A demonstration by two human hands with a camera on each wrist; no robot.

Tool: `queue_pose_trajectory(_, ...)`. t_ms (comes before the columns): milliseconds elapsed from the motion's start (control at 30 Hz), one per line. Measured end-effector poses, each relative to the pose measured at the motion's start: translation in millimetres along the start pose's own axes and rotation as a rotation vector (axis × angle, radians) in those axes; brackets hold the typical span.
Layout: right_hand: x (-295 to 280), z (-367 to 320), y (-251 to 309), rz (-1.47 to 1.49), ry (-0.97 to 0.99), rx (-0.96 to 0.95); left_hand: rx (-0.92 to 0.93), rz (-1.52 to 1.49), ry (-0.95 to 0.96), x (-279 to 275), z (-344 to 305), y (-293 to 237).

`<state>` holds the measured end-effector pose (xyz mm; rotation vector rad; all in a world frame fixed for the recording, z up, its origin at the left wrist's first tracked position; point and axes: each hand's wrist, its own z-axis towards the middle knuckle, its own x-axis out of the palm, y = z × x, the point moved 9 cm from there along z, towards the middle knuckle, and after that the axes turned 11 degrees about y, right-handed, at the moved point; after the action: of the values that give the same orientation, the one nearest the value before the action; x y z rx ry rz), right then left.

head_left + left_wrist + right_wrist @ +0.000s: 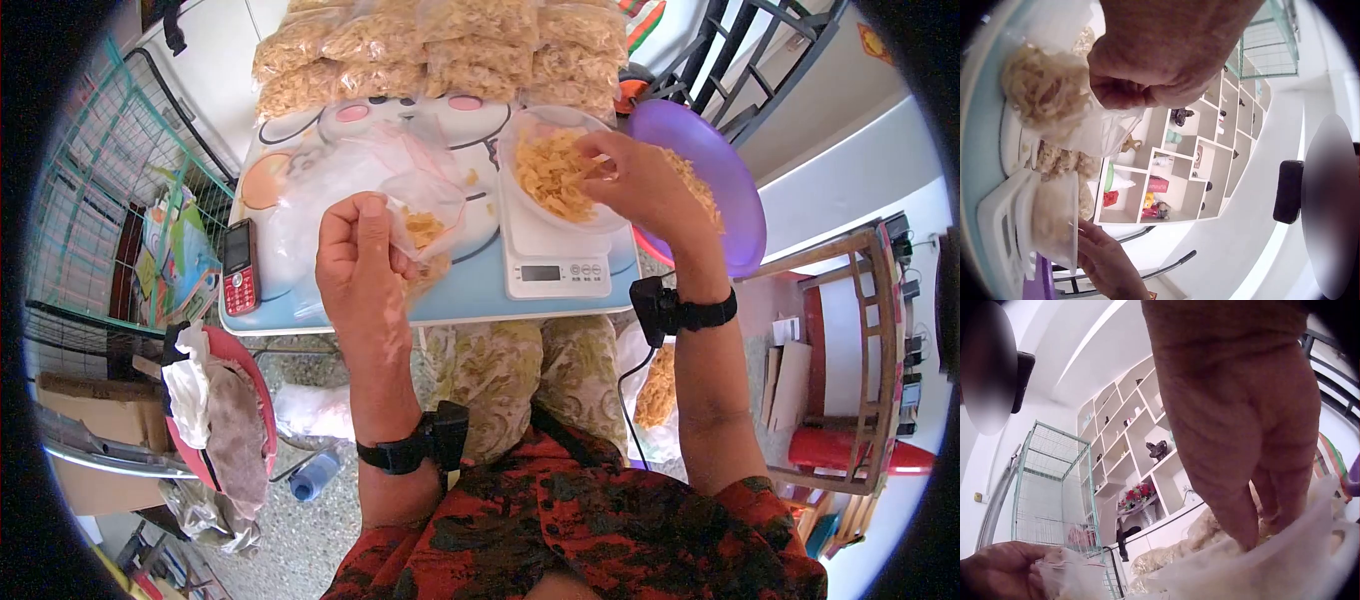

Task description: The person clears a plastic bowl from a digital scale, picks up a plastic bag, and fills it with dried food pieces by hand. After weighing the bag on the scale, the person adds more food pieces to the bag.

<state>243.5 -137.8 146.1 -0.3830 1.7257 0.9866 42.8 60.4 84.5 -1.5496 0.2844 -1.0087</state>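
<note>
My left hand (362,262) pinches the edge of a clear plastic bag (440,205) with some dried yellow flakes (424,228) inside, as the head view shows. On the right, my right hand (650,185) reaches over the rim of a translucent round bowl (532,205), its fingers curled in among the yellow flakes (552,170); the fingertips are partly hidden. The bowl stands on a white kitchen scale (556,262). In the left wrist view the bag (1044,94) bulges with flakes below the left hand (1154,56).
Filled bags (375,40) are stacked at the table's back. A purple basin (740,190) with more flakes stands right of the scale. Loose clear bags (320,200) lie left of centre, and a red phone (240,265) sits at the table's (450,310) left edge.
</note>
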Motion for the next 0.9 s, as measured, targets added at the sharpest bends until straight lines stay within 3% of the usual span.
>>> queue_pose_trajectory(233, 12, -11, 17, -0.046, 0.109, -0.055, -0.001, 0.012, 0.011, 2, -1, 0)
queue_pose_trajectory(433, 16, -5, 22, -0.079, -0.013, -0.144, -0.004, 0.002, -0.006, 0, -1, -1)
queue_pose_trajectory(633, 21, 2, 15, -0.120, 0.049, -0.109, -0.004, 0.007, -0.017, -3, -1, 0)
queue_pose_trajectory(833, 6, 2, 5, 0.088, -0.025, -0.041, 0.001, -0.010, -0.022, -4, -2, 1)
queue_pose_trajectory(900, 1, 5, -3, 0.366, -0.073, -0.031, 0.005, 0.004, -0.033, -3, -2, -2)
